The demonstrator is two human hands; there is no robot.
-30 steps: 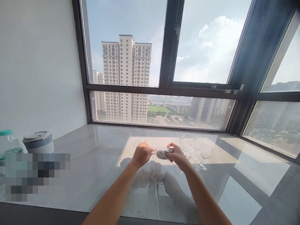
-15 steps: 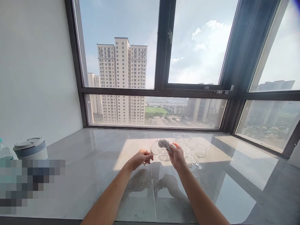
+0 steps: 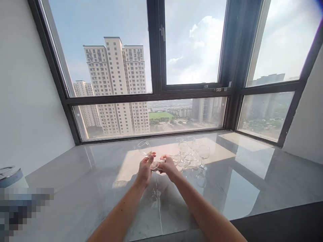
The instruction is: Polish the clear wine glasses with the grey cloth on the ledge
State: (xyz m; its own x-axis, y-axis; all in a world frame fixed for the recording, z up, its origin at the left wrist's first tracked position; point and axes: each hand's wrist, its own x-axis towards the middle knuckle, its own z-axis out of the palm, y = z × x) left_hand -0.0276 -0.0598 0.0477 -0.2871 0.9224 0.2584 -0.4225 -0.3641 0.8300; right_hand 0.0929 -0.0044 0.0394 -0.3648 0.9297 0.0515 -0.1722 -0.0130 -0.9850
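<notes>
A clear stemmed wine glass [image 3: 144, 148] leans over the ledge, its bowl up to the left and its round foot toward me. My left hand [image 3: 145, 169] is closed around its stem, just below the bowl. At the right edge of the foot, the fingers of my right hand [image 3: 169, 167] are bent and closed against it. No cloth shows in either hand now; the inside of my right hand is hidden. To the right, several more clear glasses stand upright in a group, the nearest glass [image 3: 204, 153] closest to my right hand.
The glossy grey tiled ledge [image 3: 101, 195] carries bright sun patches and reflections. Dark-framed windows [image 3: 151, 97] rise behind it. A lidded cup [image 3: 12, 178] stands at the far left, beside a blurred-out patch. The ledge's front edge [image 3: 264, 211] shows at the lower right.
The glass has turned so its foot faces me and its bowl points up-left. My right hand has left the bowl for the foot; the pale cloth it held has gone from sight. The view has shifted right.
</notes>
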